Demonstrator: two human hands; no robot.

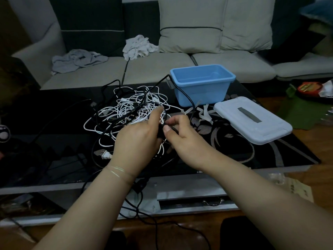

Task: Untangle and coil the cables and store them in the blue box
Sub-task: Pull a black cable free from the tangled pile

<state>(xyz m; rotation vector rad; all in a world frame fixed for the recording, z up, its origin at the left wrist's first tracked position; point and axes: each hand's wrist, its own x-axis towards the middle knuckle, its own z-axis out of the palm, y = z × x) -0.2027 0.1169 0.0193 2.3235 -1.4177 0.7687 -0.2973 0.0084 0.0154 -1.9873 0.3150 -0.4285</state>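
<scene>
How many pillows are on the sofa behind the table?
2: one pillow leans on the sofa back behind the blue box; a second pillow stands to its right, touching it. Others may be hidden.

We see the cables (129,112), white and black, heaped in one loose tangle at centre frame; the blue box (202,84), open and upright, sits just upper right of them.

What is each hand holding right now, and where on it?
Both hands grip the black cable near the tangle: right hand pinches a short stretch, left hand curls round it beside.
</scene>
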